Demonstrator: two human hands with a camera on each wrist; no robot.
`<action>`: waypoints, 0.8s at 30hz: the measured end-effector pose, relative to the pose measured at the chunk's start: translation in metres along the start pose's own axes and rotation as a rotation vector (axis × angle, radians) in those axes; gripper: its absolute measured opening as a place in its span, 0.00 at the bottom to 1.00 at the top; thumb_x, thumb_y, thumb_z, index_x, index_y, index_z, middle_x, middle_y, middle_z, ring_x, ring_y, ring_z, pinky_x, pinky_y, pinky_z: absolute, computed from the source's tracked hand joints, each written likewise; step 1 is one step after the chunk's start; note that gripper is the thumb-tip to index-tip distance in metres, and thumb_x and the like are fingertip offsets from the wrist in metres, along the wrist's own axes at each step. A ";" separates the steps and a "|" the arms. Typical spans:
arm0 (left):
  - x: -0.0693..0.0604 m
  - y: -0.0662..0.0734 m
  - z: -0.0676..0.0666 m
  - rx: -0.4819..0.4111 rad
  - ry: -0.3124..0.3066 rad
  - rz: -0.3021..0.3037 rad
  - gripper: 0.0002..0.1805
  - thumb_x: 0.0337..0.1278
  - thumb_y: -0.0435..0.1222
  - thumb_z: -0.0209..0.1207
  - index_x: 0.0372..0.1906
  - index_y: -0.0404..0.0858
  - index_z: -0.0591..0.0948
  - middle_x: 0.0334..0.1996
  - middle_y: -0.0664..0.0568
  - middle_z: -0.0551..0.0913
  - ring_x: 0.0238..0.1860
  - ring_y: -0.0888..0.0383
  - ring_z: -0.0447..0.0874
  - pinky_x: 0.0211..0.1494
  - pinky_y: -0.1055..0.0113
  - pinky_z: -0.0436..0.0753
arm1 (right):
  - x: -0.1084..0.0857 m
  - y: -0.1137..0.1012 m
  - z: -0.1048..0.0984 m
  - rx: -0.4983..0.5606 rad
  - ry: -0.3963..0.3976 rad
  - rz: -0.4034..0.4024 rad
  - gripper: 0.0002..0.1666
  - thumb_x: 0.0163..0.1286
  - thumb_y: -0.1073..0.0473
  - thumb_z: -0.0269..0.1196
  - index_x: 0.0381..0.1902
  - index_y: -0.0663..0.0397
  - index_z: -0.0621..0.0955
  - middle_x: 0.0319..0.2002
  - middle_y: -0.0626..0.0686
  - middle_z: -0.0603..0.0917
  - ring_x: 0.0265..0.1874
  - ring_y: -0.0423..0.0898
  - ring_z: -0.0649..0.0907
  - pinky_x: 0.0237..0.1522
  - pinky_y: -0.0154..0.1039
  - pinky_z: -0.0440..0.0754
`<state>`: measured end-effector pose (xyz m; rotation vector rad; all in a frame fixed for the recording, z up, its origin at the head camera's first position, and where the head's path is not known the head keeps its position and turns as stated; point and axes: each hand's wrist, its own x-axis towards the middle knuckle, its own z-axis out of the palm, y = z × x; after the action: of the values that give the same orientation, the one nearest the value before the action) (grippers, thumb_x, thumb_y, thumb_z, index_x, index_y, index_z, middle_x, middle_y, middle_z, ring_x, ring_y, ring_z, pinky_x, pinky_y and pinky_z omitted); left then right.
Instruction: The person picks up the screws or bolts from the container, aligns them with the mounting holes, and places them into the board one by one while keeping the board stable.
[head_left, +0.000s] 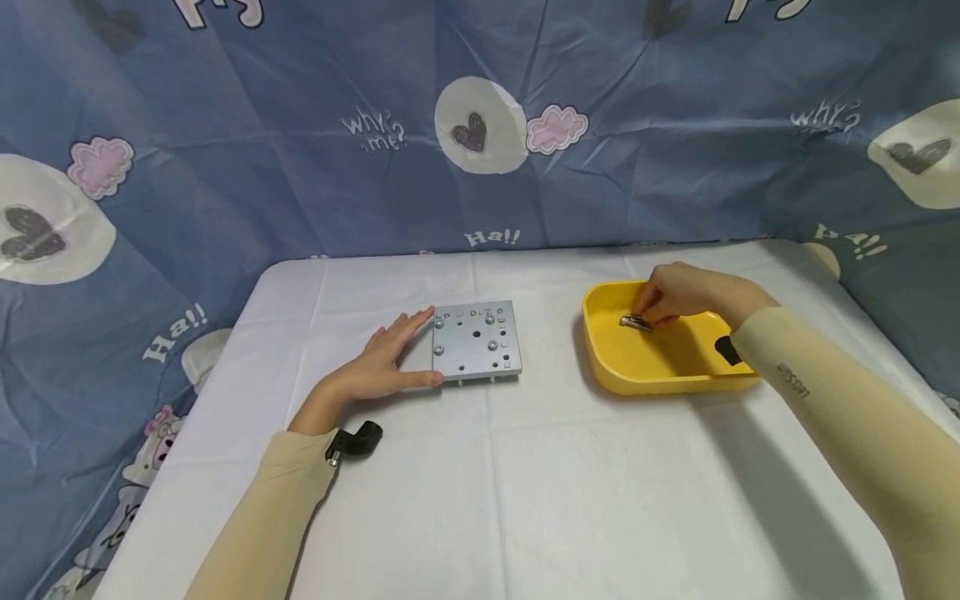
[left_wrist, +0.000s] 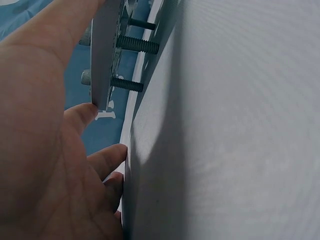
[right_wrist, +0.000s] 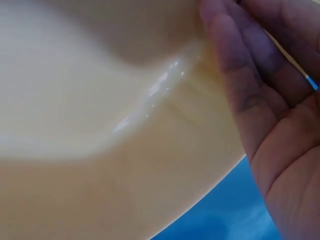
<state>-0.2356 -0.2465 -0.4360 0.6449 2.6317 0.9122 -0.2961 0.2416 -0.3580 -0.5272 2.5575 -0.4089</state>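
A silver metal plate [head_left: 476, 340] with holes and several socket-head screws lies on the table; in the left wrist view, threaded screw ends [left_wrist: 137, 45] stick out beneath it. My left hand [head_left: 384, 362] is spread along the plate's left side, thumb at the near corner and a fingertip at the far one, the fingers mostly straight. Over on the right, my right hand [head_left: 678, 292] reaches into a yellow tray [head_left: 622, 383] and pinches a small shiny metal piece [head_left: 636, 322]. Its exact kind is too small to tell. The right wrist view hides that piece behind the fingers [right_wrist: 235, 65].
A white cloth [head_left: 555, 492] covers the table. Behind it hangs a blue printed curtain [head_left: 300, 150], which also runs down the left side. The tray stands to the right of the plate, with bare cloth between them.
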 end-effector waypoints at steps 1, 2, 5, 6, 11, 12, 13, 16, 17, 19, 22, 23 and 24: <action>0.000 0.000 0.001 0.002 -0.002 0.001 0.63 0.59 0.63 0.72 0.90 0.56 0.47 0.90 0.47 0.48 0.90 0.38 0.33 0.87 0.32 0.31 | -0.001 0.001 0.001 -0.019 0.006 -0.004 0.15 0.68 0.63 0.73 0.52 0.60 0.92 0.38 0.54 0.94 0.34 0.40 0.85 0.42 0.37 0.87; 0.000 -0.001 0.001 0.000 -0.004 0.001 0.63 0.59 0.63 0.72 0.90 0.56 0.47 0.90 0.47 0.47 0.90 0.38 0.33 0.87 0.32 0.31 | -0.001 0.001 0.001 -0.038 0.012 -0.010 0.16 0.67 0.62 0.75 0.52 0.59 0.92 0.42 0.56 0.94 0.38 0.42 0.87 0.46 0.39 0.88; 0.000 -0.001 0.003 0.000 -0.009 -0.003 0.62 0.60 0.62 0.72 0.90 0.56 0.46 0.90 0.48 0.47 0.90 0.38 0.33 0.87 0.32 0.30 | -0.003 0.002 0.003 -0.074 0.022 -0.026 0.18 0.66 0.59 0.78 0.53 0.57 0.92 0.49 0.59 0.94 0.47 0.47 0.89 0.56 0.49 0.89; -0.001 -0.001 0.003 0.000 -0.009 -0.003 0.62 0.60 0.61 0.72 0.90 0.56 0.46 0.90 0.47 0.47 0.90 0.38 0.33 0.87 0.32 0.30 | -0.003 0.002 0.003 -0.073 0.026 -0.025 0.17 0.66 0.59 0.78 0.52 0.57 0.93 0.49 0.59 0.94 0.48 0.49 0.89 0.58 0.52 0.89; 0.001 -0.001 0.000 0.011 0.001 0.000 0.62 0.61 0.61 0.72 0.90 0.57 0.46 0.90 0.48 0.46 0.90 0.39 0.33 0.87 0.32 0.30 | -0.002 0.002 0.003 -0.082 0.060 -0.024 0.11 0.64 0.61 0.79 0.45 0.55 0.95 0.42 0.55 0.95 0.42 0.46 0.88 0.54 0.50 0.89; 0.001 -0.001 -0.001 0.012 0.001 0.001 0.62 0.61 0.61 0.72 0.90 0.57 0.46 0.90 0.48 0.46 0.90 0.38 0.33 0.87 0.32 0.30 | -0.002 0.001 0.003 -0.090 0.064 -0.022 0.10 0.64 0.61 0.79 0.44 0.54 0.95 0.40 0.54 0.95 0.41 0.44 0.87 0.52 0.48 0.89; 0.001 -0.001 -0.001 0.013 0.000 0.000 0.62 0.61 0.62 0.72 0.90 0.57 0.46 0.90 0.48 0.46 0.90 0.38 0.33 0.87 0.32 0.30 | -0.001 0.001 0.003 -0.098 0.065 -0.021 0.09 0.64 0.61 0.79 0.43 0.54 0.95 0.39 0.53 0.95 0.39 0.43 0.86 0.51 0.47 0.89; 0.001 -0.001 -0.002 0.013 -0.002 -0.001 0.62 0.61 0.61 0.72 0.90 0.57 0.46 0.90 0.48 0.46 0.90 0.38 0.33 0.87 0.33 0.30 | 0.001 -0.002 0.003 -0.111 0.063 -0.012 0.08 0.63 0.61 0.79 0.41 0.54 0.95 0.37 0.50 0.94 0.37 0.42 0.85 0.47 0.43 0.88; 0.000 -0.001 -0.002 0.014 -0.002 -0.004 0.62 0.61 0.61 0.72 0.90 0.57 0.46 0.90 0.48 0.46 0.90 0.39 0.33 0.88 0.33 0.30 | 0.001 -0.002 0.004 -0.117 0.064 -0.012 0.08 0.63 0.61 0.79 0.41 0.54 0.95 0.36 0.50 0.94 0.36 0.42 0.85 0.46 0.42 0.88; 0.000 -0.001 -0.002 0.015 -0.002 -0.007 0.62 0.61 0.61 0.72 0.90 0.57 0.46 0.90 0.48 0.46 0.90 0.39 0.33 0.88 0.33 0.30 | 0.002 -0.002 0.004 -0.124 0.068 -0.010 0.08 0.62 0.61 0.80 0.40 0.54 0.95 0.35 0.49 0.94 0.35 0.41 0.85 0.43 0.40 0.87; 0.001 0.000 -0.002 0.016 -0.002 -0.007 0.62 0.61 0.61 0.72 0.90 0.57 0.46 0.90 0.48 0.46 0.90 0.39 0.33 0.88 0.33 0.30 | 0.003 0.000 0.005 -0.130 0.078 -0.009 0.08 0.61 0.61 0.80 0.38 0.55 0.95 0.33 0.49 0.94 0.33 0.41 0.83 0.40 0.36 0.85; 0.001 0.000 -0.003 0.017 -0.001 -0.005 0.62 0.61 0.61 0.72 0.90 0.57 0.46 0.90 0.48 0.47 0.90 0.39 0.33 0.87 0.33 0.30 | 0.002 0.001 0.006 -0.132 0.082 -0.010 0.08 0.61 0.61 0.81 0.38 0.56 0.95 0.33 0.49 0.93 0.32 0.41 0.83 0.39 0.36 0.84; 0.001 0.000 -0.003 0.017 0.000 -0.003 0.62 0.61 0.61 0.72 0.90 0.56 0.46 0.90 0.47 0.47 0.90 0.38 0.33 0.87 0.32 0.31 | 0.002 0.001 0.006 -0.134 0.086 -0.010 0.08 0.60 0.61 0.81 0.37 0.56 0.94 0.32 0.49 0.93 0.32 0.41 0.83 0.39 0.35 0.84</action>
<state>-0.2376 -0.2474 -0.4340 0.6446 2.6421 0.8898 -0.2952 0.2405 -0.3643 -0.5830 2.6797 -0.2707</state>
